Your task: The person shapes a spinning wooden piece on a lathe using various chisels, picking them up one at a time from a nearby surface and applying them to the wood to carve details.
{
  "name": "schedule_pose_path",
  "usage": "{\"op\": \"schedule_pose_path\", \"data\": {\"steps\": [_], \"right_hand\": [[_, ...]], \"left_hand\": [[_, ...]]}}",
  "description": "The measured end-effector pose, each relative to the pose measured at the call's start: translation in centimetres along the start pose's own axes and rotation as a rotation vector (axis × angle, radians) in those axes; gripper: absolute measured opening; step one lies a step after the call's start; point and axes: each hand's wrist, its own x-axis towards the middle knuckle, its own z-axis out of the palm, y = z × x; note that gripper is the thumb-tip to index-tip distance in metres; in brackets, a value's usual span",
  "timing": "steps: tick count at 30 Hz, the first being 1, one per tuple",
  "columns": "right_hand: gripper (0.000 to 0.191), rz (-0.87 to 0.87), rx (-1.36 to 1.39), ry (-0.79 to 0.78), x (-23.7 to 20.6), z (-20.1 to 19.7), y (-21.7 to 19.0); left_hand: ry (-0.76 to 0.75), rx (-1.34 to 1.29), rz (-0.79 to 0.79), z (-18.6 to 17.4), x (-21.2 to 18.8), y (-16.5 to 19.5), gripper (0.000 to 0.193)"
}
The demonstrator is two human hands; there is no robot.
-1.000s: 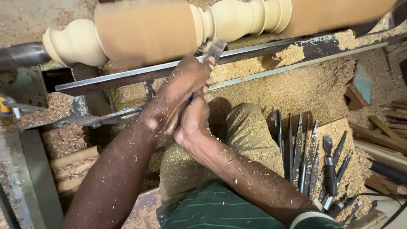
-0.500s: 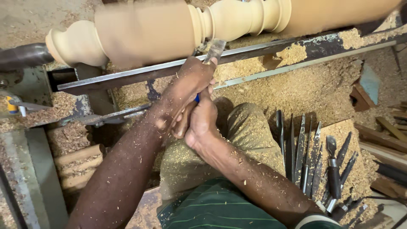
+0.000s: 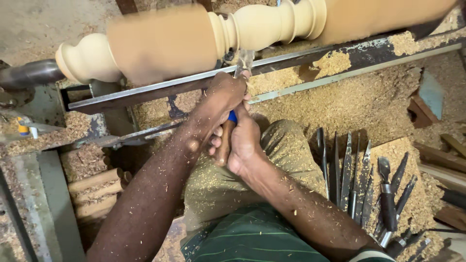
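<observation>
While the pale turned spindle (image 3: 262, 26) lies lengthwise across the top of the frame, the chisel (image 3: 241, 63) points up at it from centre, crossing the metal rest (image 3: 160, 90). Left hand (image 3: 221, 99), nearer the wood, closes over the blade; right hand (image 3: 245, 143) grips the handle, apparently fully.

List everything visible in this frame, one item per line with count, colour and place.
Turned wood piece: one, pale tan, blurred, across the top on the lathe.
Tool rest bar: one, dark metal, below the wood piece.
Chisel: one, wooden handle with blue band, tip at the wood piece.
Spare chisels: many, count unclear, dark metal, lower right on sawdust.
Sawdust: tan, spread over most surfaces.
Wooden rods: about three, brown, lower left.
Left hand: near the chisel blade.
Right hand: on the chisel handle.
</observation>
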Motion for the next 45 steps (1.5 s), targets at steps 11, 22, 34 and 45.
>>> {"op": "schedule_pose_path", "data": {"steps": [11,22,34,45], "right_hand": [[0.05,0.072,-0.094,-0.132,0.1,-1.8,-3.3],[0.032,-0.094,-0.747,-0.138,0.6,-7.3,-9.0],[0.047,-1.01,-2.25,0.073,2.8,-11.1,-18.9],[0.047,-0.998,-2.298,-0.087,4.7,-11.0,-23.9]], "left_hand": [[-0.017,-0.114,-0.054,0.7,0.3,1.3,0.05],[-0.132,-0.38,-0.006,2.0,-2.5,2.1,0.042],[-0.045,-0.658,0.222,2.7,4.4,1.4,0.03],[0.067,-0.8,0.175,4.9,6.2,1.5,0.034]]}}
